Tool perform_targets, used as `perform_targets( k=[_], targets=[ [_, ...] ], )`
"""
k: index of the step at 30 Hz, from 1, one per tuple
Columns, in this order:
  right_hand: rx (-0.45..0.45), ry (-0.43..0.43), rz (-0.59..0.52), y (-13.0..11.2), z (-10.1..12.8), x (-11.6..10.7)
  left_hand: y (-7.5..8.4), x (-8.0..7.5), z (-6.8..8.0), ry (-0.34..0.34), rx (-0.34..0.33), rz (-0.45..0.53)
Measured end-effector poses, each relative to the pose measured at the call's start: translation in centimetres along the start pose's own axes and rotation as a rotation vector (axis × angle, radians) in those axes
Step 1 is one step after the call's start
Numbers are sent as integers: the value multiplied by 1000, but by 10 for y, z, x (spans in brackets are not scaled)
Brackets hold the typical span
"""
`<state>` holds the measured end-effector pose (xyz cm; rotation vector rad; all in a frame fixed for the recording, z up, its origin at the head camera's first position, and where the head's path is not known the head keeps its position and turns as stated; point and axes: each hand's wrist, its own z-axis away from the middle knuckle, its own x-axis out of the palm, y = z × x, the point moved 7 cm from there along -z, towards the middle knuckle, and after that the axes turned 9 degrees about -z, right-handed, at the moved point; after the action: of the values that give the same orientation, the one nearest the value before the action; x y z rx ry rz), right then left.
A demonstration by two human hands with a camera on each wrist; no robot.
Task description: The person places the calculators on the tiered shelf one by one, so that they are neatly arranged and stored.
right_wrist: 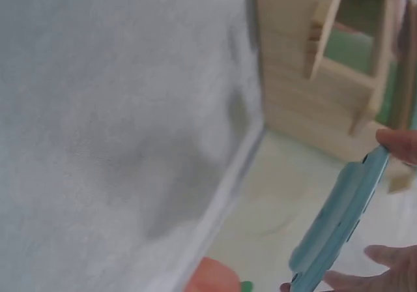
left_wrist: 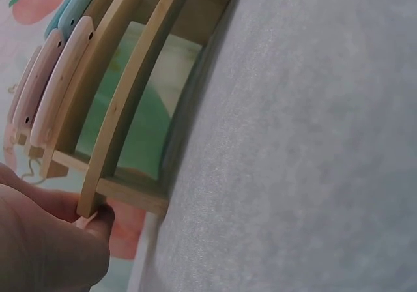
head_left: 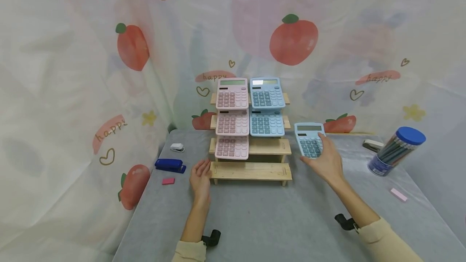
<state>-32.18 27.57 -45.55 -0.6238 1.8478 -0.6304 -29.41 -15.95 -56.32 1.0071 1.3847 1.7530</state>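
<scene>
A light-blue calculator [head_left: 308, 140] is in my right hand [head_left: 329, 161], to the right of a stepped wooden display rack [head_left: 251, 171]. The right wrist view catches this calculator [right_wrist: 342, 217] edge-on, gripped along its edges and held up off the cloth. My left hand [head_left: 201, 179] pinches the left end of the rack's lowest step, thumb and finger around the board [left_wrist: 98, 175]. Three pink calculators [head_left: 231, 147] lean in the rack's left column, one per upper step. Two blue calculators [head_left: 267, 123] fill the top two places of the right column.
Left of the rack lie a blue stapler [head_left: 170, 165], a small white item [head_left: 177, 147] and a pink eraser [head_left: 168, 181]. At right stand a blue-lidded tub of pencils [head_left: 395, 153], a black-and-white item [head_left: 373, 145] and a pale pink bar [head_left: 399, 194]. A printed curtain [head_left: 346, 31] hangs behind.
</scene>
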Motion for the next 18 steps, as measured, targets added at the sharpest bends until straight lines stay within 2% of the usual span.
perform_targets(
  k=[9, 13, 18],
  targets=[
    [-44, -31, -10, -34, 30, -20, 2, 0, -2, -7, 10, 8],
    [-77, -47, -36, -50, 43, -19, 1, 0, -3, -8, 7, 5],
    [-97, -74, -56, -60, 57, -13, 1, 0, 0, -12, 18, 7]
  ],
)
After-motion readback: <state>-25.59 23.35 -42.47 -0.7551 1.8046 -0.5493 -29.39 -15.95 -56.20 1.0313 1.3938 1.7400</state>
